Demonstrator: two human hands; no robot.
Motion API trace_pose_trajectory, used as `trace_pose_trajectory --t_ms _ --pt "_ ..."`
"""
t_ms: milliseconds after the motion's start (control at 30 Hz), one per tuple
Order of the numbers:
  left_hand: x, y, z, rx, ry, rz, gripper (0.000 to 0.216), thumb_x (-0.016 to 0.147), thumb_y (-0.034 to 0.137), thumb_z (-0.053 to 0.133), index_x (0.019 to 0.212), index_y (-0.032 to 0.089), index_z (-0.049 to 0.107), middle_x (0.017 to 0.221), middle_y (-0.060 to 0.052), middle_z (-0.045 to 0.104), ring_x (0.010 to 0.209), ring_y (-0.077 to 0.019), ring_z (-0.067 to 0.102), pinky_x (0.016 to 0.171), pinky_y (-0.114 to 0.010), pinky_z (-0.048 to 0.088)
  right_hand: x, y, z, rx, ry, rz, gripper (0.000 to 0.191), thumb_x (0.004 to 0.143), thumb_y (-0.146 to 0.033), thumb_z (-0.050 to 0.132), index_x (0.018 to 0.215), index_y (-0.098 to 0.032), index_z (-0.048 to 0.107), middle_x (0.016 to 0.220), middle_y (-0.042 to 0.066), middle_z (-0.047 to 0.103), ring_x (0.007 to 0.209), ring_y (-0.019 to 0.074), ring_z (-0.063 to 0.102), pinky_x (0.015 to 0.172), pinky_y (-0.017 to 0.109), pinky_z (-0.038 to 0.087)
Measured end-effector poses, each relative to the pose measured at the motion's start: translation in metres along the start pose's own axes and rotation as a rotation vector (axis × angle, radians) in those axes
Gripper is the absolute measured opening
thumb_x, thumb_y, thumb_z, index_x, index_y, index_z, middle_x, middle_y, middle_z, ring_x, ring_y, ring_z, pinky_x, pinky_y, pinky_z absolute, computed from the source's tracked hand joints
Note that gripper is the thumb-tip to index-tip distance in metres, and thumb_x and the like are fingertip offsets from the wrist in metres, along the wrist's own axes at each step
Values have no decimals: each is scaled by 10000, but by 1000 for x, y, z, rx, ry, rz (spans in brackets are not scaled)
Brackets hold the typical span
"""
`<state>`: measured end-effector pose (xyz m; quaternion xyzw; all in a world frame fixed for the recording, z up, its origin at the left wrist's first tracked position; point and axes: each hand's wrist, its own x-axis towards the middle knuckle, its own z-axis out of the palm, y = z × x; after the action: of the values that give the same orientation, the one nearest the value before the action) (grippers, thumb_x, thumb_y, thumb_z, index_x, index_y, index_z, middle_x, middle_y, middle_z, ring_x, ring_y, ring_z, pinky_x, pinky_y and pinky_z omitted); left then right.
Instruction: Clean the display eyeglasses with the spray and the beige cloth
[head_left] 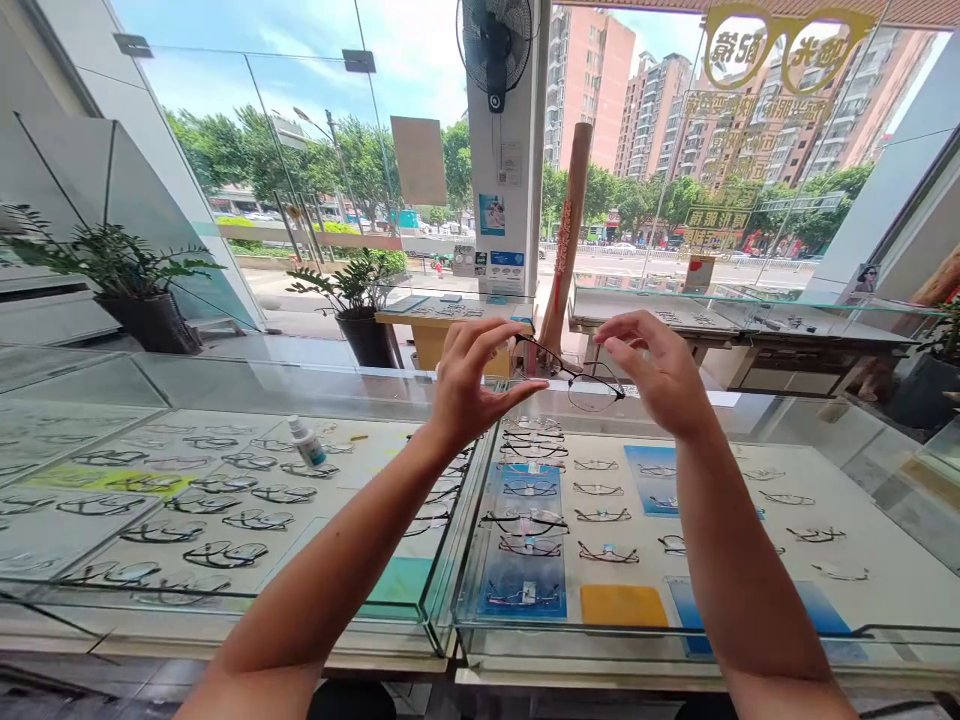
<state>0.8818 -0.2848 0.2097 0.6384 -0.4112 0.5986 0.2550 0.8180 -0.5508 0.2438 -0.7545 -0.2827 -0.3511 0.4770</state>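
Observation:
I hold a pair of thin dark-framed glasses (577, 378) up in the air above the glass display counter (300, 640). My left hand (469, 385) pinches the left end of the frame with thumb and fingers. My right hand (656, 375) grips the right end, fingers curled over it. Both forearms reach up from the bottom edge. Under the glass lie several rows of spectacle frames (532, 490) on white and blue trays.
A small white spray bottle (306, 441) lies on the left counter top. Potted plants (142, 290) stand at the left and centre back. A fan (495, 45) hangs on the pillar. More glass counters (750, 315) line the shop window.

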Motion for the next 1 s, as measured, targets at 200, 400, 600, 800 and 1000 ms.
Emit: trace_pose_trajectory --t_ms 200,400,600,800,1000 --pt "54 18 -17 14 132 -106 679 871 581 928 1426 288 669 1343 -81 723 1256 -300 682 1109 -488 559 -9 -28 -10 -75 314 -160 404 873 -209 614 1261 -282 698 1324 58 767 1245 283 700 1066 507 554" --pt "46 38 -15 -12 202 -220 667 839 506 979 1388 274 679 1287 -69 717 1214 -274 685 1066 -451 583 -29 -31 2 -290 222 -110 640 954 -328 690 1571 -276 527 1591 118 629 1426 347 623 1176 589 536" --pt "38 35 -14 -27 195 -310 665 832 477 991 1386 280 679 1260 -72 684 1172 -265 686 1006 -439 614 -28 -34 9 -410 246 -103 604 1012 -491 740 1555 -301 557 1533 121 683 1322 354 694 1096 590 600" --pt "33 33 -4 -20 167 -347 652 841 493 981 1378 284 675 1254 -76 682 1163 -271 694 1008 -447 620 -23 -29 13 -439 307 -96 529 1025 -498 755 1496 -298 623 1430 125 746 1214 349 743 1006 569 643" --pt "33 31 -1 4 143 -337 636 865 567 943 1374 280 693 1223 -73 695 1138 -271 697 1015 -452 611 -21 -25 11 -470 305 -89 538 1037 -522 741 1515 -295 641 1418 125 759 1192 354 751 1037 600 633"
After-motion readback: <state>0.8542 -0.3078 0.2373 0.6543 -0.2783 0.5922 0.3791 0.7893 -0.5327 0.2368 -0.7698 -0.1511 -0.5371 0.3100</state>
